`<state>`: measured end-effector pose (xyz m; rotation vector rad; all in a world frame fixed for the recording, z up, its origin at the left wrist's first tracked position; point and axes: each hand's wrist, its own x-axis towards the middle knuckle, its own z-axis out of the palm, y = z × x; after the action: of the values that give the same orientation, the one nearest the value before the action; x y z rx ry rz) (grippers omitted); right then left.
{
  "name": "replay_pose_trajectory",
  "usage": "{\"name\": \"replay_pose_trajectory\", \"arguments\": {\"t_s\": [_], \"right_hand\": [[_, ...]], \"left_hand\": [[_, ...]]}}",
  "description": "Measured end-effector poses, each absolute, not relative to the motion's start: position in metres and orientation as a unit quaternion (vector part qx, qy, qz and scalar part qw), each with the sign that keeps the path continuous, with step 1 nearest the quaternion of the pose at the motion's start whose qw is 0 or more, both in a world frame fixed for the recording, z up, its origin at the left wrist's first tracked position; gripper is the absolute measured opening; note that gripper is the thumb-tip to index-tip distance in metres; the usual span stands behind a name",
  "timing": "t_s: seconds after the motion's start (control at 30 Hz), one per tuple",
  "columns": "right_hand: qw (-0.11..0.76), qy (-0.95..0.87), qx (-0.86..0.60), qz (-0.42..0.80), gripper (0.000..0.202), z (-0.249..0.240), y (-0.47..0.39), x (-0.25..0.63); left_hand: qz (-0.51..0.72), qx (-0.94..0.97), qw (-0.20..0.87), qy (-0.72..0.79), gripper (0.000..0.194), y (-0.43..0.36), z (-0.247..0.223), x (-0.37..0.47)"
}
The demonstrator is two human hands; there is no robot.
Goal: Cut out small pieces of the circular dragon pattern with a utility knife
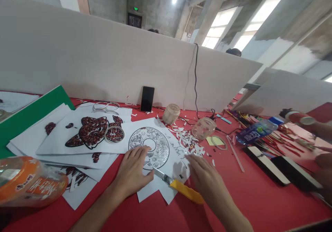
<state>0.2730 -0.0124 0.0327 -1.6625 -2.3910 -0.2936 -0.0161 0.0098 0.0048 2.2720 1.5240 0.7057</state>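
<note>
A white sheet printed with a round black line pattern (160, 139) lies on the red table in front of me. My left hand (135, 169) rests on its left part with the fingers stretched out and the thumb apart. To the right, my right hand (204, 175) is by the sheet's right edge, fingers extended and holding nothing visible. Between my hands lies a yellow utility knife (185, 189), its blade out and pointing at the pattern. The knife's handle end sits close to my right wrist.
Papers with dark red beans glued into an animal shape (93, 131) lie left, near an orange-labelled jar (31, 183). White paper scraps (190, 140), two glass jars and a phone (147, 99) are behind. At right are a bottle (259, 130) and another person's hand.
</note>
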Motion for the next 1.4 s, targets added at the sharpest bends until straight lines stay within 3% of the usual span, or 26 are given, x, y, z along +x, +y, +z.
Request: {"name": "replay_pose_trajectory", "arguments": {"t_s": [0.1,0.23,0.47,0.67,0.77,0.9,1.03,1.1,1.27,1.4], "right_hand": [[0.12,-0.848,-0.516,-0.03,0.037,0.026,-0.046,0.255],[0.142,-0.858,-0.492,-0.032,0.027,0.018,-0.059,0.239],[0.209,-0.847,-0.488,-0.033,0.032,0.019,-0.06,0.265],[0.309,-0.763,-0.563,0.066,0.026,0.046,-0.029,0.281],[0.377,-0.669,-0.617,0.172,0.038,0.058,0.008,0.264],[0.479,-0.49,-0.569,0.454,0.047,0.049,0.022,0.219],[0.469,-0.357,-0.5,0.634,0.05,0.02,0.006,0.201],[0.496,-0.338,-0.515,0.612,0.053,0.011,0.012,0.214],[0.566,-0.416,-0.575,0.42,0.056,0.021,0.064,0.264],[0.533,-0.512,-0.585,0.333,0.053,0.033,0.083,0.262]], "left_hand": [[0.24,0.801,0.153,0.527,0.061,0.011,0.003,-0.018],[0.223,0.819,0.158,0.505,0.06,0.015,0.004,-0.025],[0.204,0.826,0.155,0.503,0.053,0.019,0.0,-0.029],[0.216,0.827,0.164,0.493,0.071,0.019,0.011,-0.032],[0.231,0.827,0.144,0.492,0.071,0.023,0.015,-0.039],[0.248,0.831,0.086,0.491,0.04,0.03,0.007,-0.051],[0.23,0.842,0.067,0.483,0.027,0.033,-0.002,-0.058],[0.224,0.843,0.073,0.484,0.026,0.033,-0.003,-0.058],[0.235,0.833,0.089,0.492,0.036,0.031,-0.001,-0.054],[0.261,0.827,0.058,0.495,0.038,0.034,0.006,-0.056]]}}
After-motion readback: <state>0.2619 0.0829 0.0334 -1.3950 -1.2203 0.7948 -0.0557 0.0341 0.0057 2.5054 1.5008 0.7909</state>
